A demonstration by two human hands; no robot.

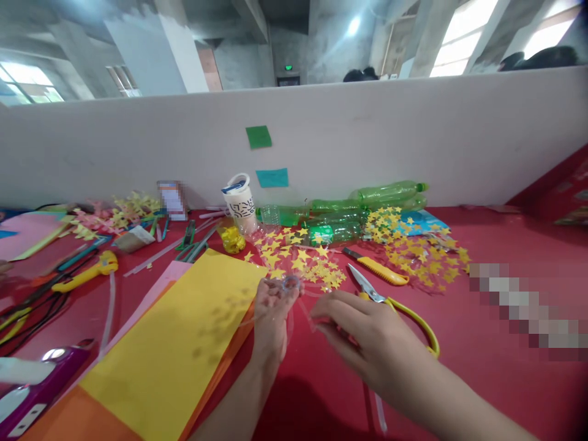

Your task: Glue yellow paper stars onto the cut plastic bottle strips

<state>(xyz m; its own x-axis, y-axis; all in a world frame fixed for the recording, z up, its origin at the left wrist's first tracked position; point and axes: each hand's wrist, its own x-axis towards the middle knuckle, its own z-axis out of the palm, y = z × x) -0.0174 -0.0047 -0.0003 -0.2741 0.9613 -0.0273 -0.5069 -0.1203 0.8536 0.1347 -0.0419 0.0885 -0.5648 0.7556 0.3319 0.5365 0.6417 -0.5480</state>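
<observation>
My left hand (274, 312) is closed around a clear plastic ring-shaped piece (291, 283), which looks like a bottle neck. Faint clear strips spread out from it. Just beyond lie many yellow paper stars (301, 260), some seemingly on clear plastic. To the right, my right hand (356, 324) hovers with curled fingers close together. Its fingertips are near a faint clear strip, and whether they pinch it is hidden. Scissors with yellow handles (413, 309) lie partly under my right hand. Behind them rests a yellow utility knife (379, 268).
Yellow paper sheets (184, 331) lie left, over orange ones. A yellow glue gun (94, 269) and a purple power strip (50, 380) are farther left. Green bottles (340, 226) and a white cup (241, 205) stand or lie before the white partition (344, 135). More stars (413, 251) spread right.
</observation>
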